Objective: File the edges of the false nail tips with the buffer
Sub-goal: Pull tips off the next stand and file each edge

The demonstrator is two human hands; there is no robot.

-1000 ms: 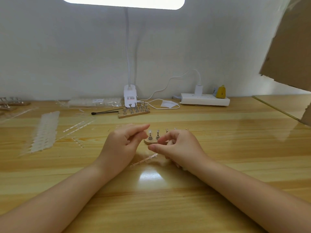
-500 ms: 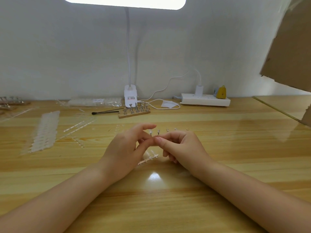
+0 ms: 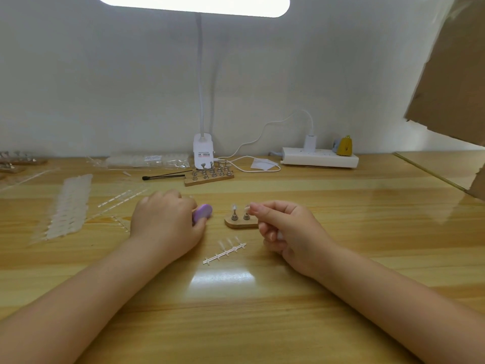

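Note:
My left hand [image 3: 165, 224] lies on the table left of centre, its fingers curled round a small purple buffer [image 3: 202, 213] whose rounded end sticks out to the right. My right hand [image 3: 286, 232] hovers right of centre and pinches a tiny clear nail tip [image 3: 252, 206] between thumb and forefinger. Just left of that pinch stands a small wooden holder [image 3: 240, 223] with two metal pegs, each carrying a clear tip. A clear sprue strip with three nail tips [image 3: 225, 250] lies on the table between my hands.
Rows of clear nail tips [image 3: 67, 206] and empty sprues [image 3: 120, 198] lie at the left. A second wooden peg stand [image 3: 208, 177], a black brush [image 3: 162, 176], the lamp base [image 3: 202, 151], a power strip [image 3: 320, 157] and cardboard [image 3: 451, 74] stand at the back and right.
My hands were together over the holder; they have parted. My left hand moved left and now holds the purple buffer. My right hand moved right with a nail tip pinched.

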